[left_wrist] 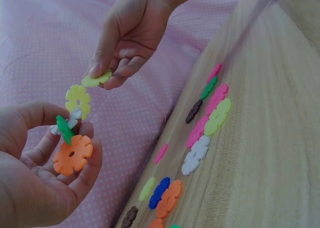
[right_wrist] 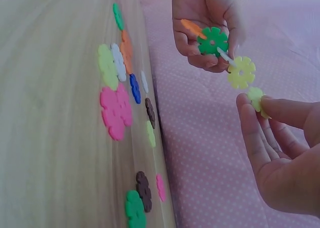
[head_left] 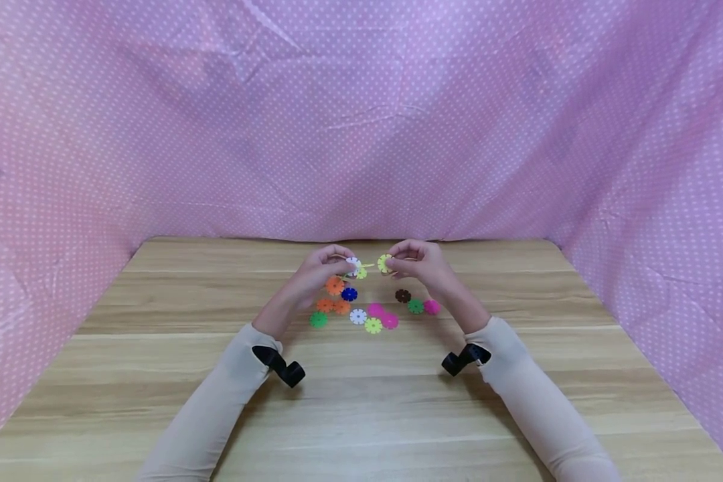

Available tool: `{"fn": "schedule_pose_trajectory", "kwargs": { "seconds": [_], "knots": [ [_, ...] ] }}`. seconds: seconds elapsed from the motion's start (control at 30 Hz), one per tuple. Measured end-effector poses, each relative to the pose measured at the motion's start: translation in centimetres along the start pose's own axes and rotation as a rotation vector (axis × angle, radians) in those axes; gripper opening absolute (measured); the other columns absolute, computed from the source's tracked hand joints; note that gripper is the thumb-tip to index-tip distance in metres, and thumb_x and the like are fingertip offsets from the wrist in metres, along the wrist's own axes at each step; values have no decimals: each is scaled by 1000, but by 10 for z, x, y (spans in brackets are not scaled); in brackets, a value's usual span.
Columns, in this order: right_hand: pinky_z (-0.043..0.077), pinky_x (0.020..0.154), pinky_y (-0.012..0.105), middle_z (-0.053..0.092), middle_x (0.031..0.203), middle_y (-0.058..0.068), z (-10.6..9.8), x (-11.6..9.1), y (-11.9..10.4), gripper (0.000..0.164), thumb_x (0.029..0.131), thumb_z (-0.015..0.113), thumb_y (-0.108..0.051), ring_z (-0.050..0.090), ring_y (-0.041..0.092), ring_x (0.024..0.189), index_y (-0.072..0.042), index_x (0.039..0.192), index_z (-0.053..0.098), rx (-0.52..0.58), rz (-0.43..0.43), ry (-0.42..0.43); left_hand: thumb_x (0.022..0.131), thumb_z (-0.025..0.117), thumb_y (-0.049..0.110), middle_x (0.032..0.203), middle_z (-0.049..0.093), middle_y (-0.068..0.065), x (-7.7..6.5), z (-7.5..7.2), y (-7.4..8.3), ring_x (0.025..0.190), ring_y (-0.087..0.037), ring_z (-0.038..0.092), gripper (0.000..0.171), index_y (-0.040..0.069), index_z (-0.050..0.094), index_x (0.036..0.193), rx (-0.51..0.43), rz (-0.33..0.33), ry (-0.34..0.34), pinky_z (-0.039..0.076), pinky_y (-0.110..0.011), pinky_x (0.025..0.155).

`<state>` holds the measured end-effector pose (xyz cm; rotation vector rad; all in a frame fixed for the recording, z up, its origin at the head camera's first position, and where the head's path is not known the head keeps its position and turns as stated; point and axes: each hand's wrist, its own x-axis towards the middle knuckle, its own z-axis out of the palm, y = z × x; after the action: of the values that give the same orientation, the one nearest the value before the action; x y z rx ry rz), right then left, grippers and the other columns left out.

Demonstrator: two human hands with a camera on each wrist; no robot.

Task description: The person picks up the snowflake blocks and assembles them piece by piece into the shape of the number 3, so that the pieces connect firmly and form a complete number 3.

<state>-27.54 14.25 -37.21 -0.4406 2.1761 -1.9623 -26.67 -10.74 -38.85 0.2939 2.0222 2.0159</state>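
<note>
My left hand [head_left: 313,273] grips a short chain of slotted, flower-shaped interlocking discs above the table's far part. In the left wrist view the chain runs from an orange disc [left_wrist: 73,155] through a green disc [left_wrist: 64,128] and a white disc [left_wrist: 75,117] to a yellow disc [left_wrist: 78,98] at its free end. Opposite it, my right hand [head_left: 422,266] pinches a single yellow disc [right_wrist: 256,98] between thumb and fingers. That disc's edge is close to the chain's yellow end, with a small gap in the head view.
Loose discs lie on the wooden table [head_left: 361,415] below the hands: a blue disc [head_left: 349,294], several orange ones [head_left: 335,286], a white one [head_left: 358,316], pink ones [head_left: 389,322], a brown one [head_left: 403,296] and green ones [head_left: 416,306]. Pink dotted cloth [head_left: 361,134] surrounds the table.
</note>
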Motion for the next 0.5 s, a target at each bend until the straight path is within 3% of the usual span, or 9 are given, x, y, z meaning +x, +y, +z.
{"fn": "schedule_pose_trajectory", "kwargs": {
  "seconds": [0.17,0.3,0.5],
  "knots": [
    [64,77,31,75,87,-2,2,1,2,24,93,72,-3,76,24,86,8,112,63,7,10,10,99,61,11,96,67,3,0,0,1,97,-18,67,14,10,61,114,21,-10,9,48,-45,107],
    [64,78,34,74,88,-1,4,2,3,24,93,72,-4,76,28,88,8,112,63,4,3,12,99,62,12,96,68,4,0,0,2,101,-23,67,15,10,61,114,38,-11,1,51,-39,101],
    [61,89,50,73,90,0,8,1,5,24,94,72,-4,76,27,87,9,112,63,8,-2,12,99,62,12,95,68,4,0,1,3,108,-33,66,17,8,61,116,37,-10,-11,52,-39,100]
  ]
}}
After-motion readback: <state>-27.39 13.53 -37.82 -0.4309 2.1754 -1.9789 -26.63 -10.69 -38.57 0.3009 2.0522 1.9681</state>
